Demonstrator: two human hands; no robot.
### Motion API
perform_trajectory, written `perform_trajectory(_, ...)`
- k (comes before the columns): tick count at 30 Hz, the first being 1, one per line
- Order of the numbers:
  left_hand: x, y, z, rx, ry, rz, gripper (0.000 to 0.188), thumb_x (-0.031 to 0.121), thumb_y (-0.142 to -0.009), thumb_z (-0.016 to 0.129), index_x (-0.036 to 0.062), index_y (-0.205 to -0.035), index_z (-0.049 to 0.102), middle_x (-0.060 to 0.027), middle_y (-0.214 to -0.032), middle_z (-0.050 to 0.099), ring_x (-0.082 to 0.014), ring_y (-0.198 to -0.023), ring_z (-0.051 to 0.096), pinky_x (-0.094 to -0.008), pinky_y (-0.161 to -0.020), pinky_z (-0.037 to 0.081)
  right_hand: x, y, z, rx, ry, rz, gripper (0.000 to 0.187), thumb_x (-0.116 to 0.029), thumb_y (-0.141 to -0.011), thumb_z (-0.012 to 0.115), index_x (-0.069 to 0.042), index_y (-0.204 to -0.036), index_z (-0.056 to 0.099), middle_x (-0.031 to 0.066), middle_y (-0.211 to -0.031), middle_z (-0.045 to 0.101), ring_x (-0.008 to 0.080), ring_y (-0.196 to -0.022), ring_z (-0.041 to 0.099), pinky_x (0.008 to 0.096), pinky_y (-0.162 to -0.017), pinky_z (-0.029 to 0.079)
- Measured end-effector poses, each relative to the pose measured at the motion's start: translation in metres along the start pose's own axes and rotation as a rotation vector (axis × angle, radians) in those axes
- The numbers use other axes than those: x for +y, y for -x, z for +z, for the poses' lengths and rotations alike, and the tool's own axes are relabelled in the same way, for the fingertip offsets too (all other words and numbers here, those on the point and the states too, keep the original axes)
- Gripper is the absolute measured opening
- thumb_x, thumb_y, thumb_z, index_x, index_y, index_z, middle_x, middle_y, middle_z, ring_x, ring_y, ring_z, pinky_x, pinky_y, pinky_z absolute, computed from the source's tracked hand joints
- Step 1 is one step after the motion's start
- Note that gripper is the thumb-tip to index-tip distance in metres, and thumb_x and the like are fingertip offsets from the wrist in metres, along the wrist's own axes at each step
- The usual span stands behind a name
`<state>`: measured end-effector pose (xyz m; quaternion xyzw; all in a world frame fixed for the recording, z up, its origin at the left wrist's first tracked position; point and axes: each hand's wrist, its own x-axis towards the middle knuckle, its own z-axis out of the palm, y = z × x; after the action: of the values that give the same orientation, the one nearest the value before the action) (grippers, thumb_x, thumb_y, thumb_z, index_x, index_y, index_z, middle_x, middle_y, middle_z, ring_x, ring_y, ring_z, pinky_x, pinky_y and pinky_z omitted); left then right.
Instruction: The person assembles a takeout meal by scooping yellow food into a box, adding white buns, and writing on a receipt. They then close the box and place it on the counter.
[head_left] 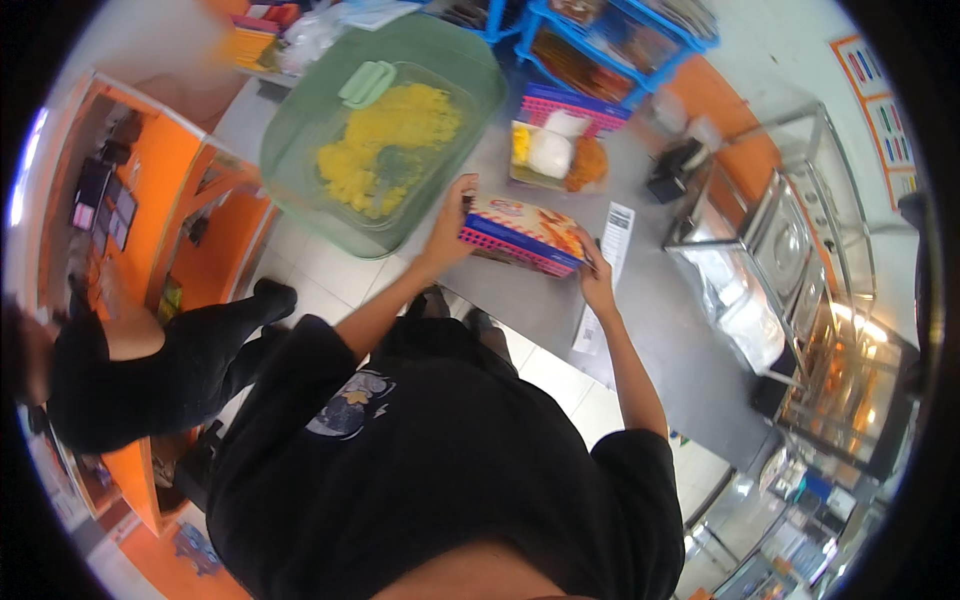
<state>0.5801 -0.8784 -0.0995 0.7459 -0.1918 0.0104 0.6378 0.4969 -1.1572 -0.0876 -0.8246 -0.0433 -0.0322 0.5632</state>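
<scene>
A printed cardboard meal box [527,226] with purple and pink sides is between my two hands, at the near edge of the steel counter [510,297]. My left hand [446,237] grips its left end, and the fingers of my right hand [597,280] close on the right end. Beyond it lies an open meal box [537,178] with a white wrapped bundle [550,154], something yellow and a piece of fried food [588,163]. A long printed paper slip [618,238] lies by my right hand. Left of the boxes, a green plastic tub [283,160] contains yellow crumbly food [405,125].
Blue stacked trays [590,88] stand at the back. On the right are a black device [677,170], a steel-framed food warmer [785,235] and a lit display case [850,375]. Another person [150,375] in black is at the left, beside orange shelves [222,262].
</scene>
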Motion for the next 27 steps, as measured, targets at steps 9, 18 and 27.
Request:
perform_trajectory(9,0.023,-0.026,0.014,0.27,-0.158,-0.042,0.092,0.029,-0.057,0.084,0.0085,-0.127,0.027,-0.0159,-0.109,0.056,-0.0302,-0.093,0.06,-0.0405,-0.08,0.048,0.021,-0.005,-0.02,0.012,-0.055,0.399,0.042,-0.029,-0.097,0.044,0.005,-0.121,0.053,0.0161,-0.099,0.065,0.0234,-0.083,0.066,0.0331,-0.074,0.052)
perform_trajectory(18,0.035,-0.038,0.026,0.193,-0.234,-0.16,0.066,0.016,-0.07,0.07,0.0097,-0.124,0.032,-0.018,-0.116,0.054,-0.0384,-0.1,0.057,-0.0452,-0.084,0.046,0.015,-0.011,-0.022,0.11,-0.226,0.428,0.037,-0.021,-0.098,0.041,0.006,-0.121,0.051,0.0164,-0.106,0.06,0.0287,-0.082,0.067,0.0333,-0.065,0.056)
perform_trajectory(27,0.014,-0.027,-0.059,-0.35,-0.232,0.334,0.041,0.005,-0.076,0.064,0.0056,-0.116,0.058,-0.0139,-0.126,0.055,-0.0332,-0.114,0.053,-0.0382,-0.096,0.043,0.017,0.006,-0.005,-0.078,0.0,0.0,0.055,0.008,-0.084,0.043,-0.001,-0.138,0.037,0.0156,-0.14,0.041,0.0257,-0.132,0.035,0.0334,-0.11,0.023)
